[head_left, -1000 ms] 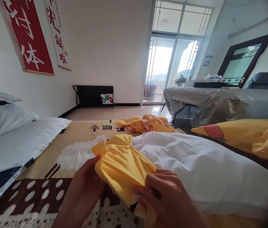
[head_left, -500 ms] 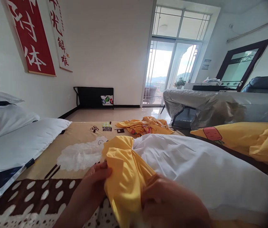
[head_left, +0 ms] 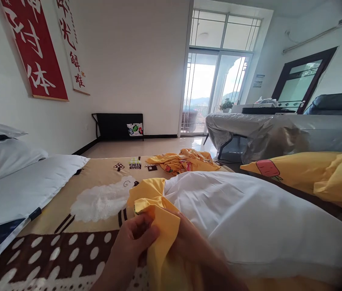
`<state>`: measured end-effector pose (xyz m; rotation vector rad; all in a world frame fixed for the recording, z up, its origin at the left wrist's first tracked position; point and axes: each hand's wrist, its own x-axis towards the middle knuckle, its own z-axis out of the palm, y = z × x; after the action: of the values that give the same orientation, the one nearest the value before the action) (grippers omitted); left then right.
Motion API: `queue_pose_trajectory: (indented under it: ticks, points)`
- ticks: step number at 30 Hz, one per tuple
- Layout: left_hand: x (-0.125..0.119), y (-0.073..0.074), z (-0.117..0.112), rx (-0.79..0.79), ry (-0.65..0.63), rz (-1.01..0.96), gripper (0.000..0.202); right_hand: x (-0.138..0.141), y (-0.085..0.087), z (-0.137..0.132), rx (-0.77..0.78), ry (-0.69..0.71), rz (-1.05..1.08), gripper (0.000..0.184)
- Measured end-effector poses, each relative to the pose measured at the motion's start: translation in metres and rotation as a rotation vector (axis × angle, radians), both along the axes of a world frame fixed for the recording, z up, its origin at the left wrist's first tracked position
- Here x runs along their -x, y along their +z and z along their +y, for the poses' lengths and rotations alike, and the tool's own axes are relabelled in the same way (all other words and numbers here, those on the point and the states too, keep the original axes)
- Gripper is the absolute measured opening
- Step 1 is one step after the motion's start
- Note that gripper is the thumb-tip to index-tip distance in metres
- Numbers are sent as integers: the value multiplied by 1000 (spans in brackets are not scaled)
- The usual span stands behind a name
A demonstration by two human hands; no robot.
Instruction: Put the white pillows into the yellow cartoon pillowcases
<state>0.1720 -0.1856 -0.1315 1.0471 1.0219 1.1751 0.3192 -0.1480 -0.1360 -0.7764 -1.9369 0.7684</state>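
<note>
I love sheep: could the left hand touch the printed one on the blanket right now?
Probably yes. The printed sheep lies nearby on the blanket, with nothing seen between it and the left hand. That hand pinches yellow cloth, though, so it may need to let go first.

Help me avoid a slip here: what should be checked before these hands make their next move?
1. Left hand gripping the yellow cloth: ok, it pinches the fabric.
2. Right hand gripping too: cannot tell, its fingers are hidden by the cloth.
3. Yellow cloth smooth: not ok, folded and creased.
4. Patterned cloth heap clear of both hands: ok, it lies farther off.
5. White-and-navy pillow clear: ok, apart on the left.
</note>
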Motion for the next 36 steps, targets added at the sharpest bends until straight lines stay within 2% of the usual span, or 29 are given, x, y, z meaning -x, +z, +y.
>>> queue_pose_trajectory:
  ticks: [4,7,10,13,15,16,18,20,22,24,26,28,32,34,36]
  points:
    - [-1,4,-5,-142,152,201,46,-3,2,4,110,66,-4,12]
    - [0,7,-10,-201,146,292,48,-4,3,7,146,51,26,11]
    - [3,10,-11,-185,33,287,47,-5,4,11,263,92,129,15]
    - [9,8,-1,-95,-171,214,41,-5,4,15,371,130,202,24]
    - [12,2,10,-32,-300,130,39,-6,4,16,379,136,216,29]
    - [12,-2,16,-3,-335,69,40,-5,4,16,377,142,213,30]
    - [12,-9,25,52,-326,-53,41,-4,2,16,371,147,188,29]
    - [11,-14,29,60,-249,-93,38,-1,0,14,339,123,141,25]
    - [10,-16,28,45,-181,-22,38,2,-2,11,277,88,82,21]
    - [11,-15,25,37,-151,60,43,5,-3,7,196,63,13,17]
    - [15,-12,24,53,-142,47,44,6,-2,1,120,37,-55,12]
    - [21,-9,26,87,-122,-57,39,6,2,-5,52,2,-112,8]
    - [40,0,37,166,7,-307,21,9,7,-18,-64,-51,-279,25]
    - [48,3,44,201,66,-432,12,14,3,-20,-163,-155,-417,23]
    - [55,5,50,222,108,-533,11,20,-4,-17,-319,-285,-555,12]
